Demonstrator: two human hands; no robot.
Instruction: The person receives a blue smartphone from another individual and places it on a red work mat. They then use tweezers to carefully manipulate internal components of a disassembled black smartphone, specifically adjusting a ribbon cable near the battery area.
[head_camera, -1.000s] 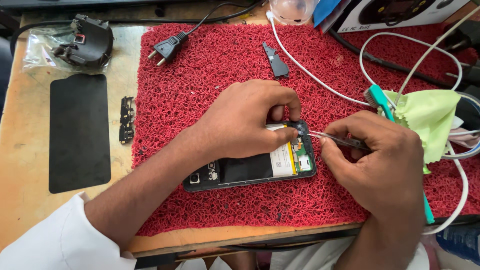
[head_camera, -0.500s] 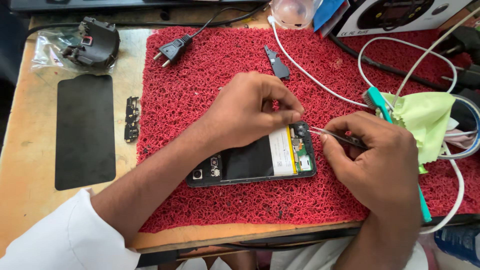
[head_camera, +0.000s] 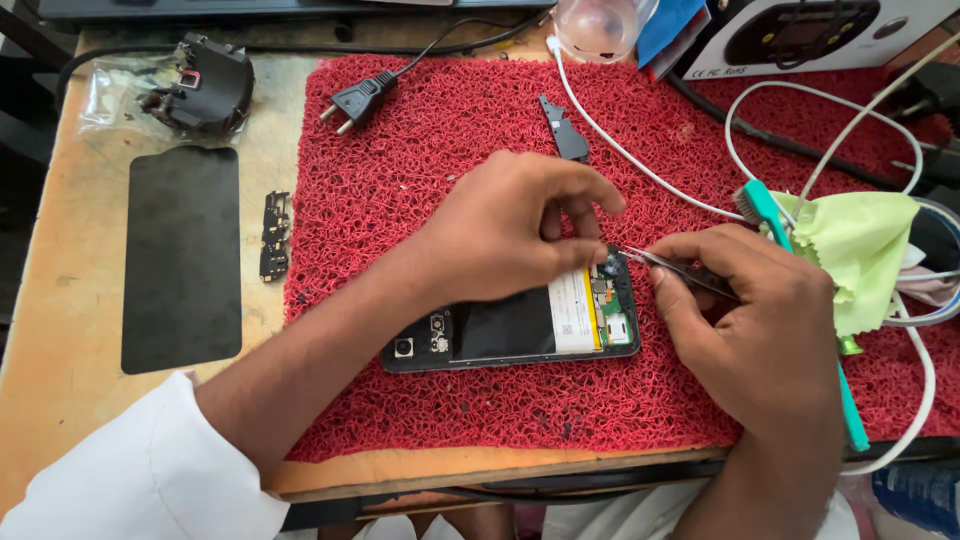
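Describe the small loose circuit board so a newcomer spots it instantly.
Start at the red mat covering most of the wooden table. Just off its left edge lies the small circuit board, beside a flat black rectangular panel. It is narrow, dark, jagged-edged and far smaller than the panel.

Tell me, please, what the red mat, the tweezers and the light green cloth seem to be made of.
The red mat looks like looped plastic or vinyl coil: an open tangle of shiny strands. The tweezers in the right hand seem to be bare metal, thin and grey with a dull gleam. The light green cloth appears to be soft fabric, perhaps microfibre, matte and folded in creases.
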